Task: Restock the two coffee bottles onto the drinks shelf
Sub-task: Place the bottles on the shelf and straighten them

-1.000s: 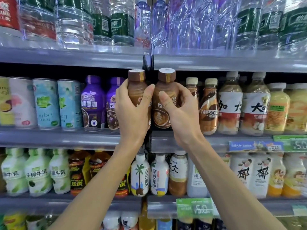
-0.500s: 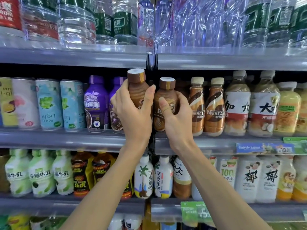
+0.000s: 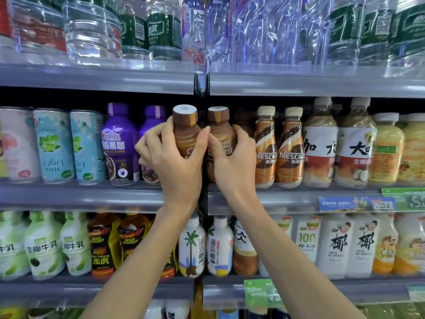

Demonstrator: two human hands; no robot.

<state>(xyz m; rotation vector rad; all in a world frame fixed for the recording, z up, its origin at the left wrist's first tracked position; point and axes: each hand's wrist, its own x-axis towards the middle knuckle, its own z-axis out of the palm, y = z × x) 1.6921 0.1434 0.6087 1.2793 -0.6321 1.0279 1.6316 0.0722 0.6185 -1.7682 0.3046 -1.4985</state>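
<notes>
Two brown coffee bottles with brown caps stand upright side by side at the middle shelf point(image 3: 92, 196). My left hand point(image 3: 177, 166) is wrapped around the left coffee bottle point(image 3: 185, 132), which sits slightly nearer and higher. My right hand point(image 3: 232, 162) grips the right coffee bottle point(image 3: 219, 127), whose base rests at the shelf's front edge, beside the upright divider between the two shelf sections. The lower halves of both bottles are hidden behind my hands.
Purple coffee bottles point(image 3: 120, 143) stand just left of my left hand, Nescafe bottles point(image 3: 265, 146) just right of my right hand. Water bottles point(image 3: 161, 26) fill the shelf above. Coconut drinks point(image 3: 192, 247) and price tags point(image 3: 355, 203) line the shelves below.
The right bottle has come down and gone further into the shelf row. The left bottle has dropped slightly and my left hand has shifted lower on it. Both hands keep their grip.
</notes>
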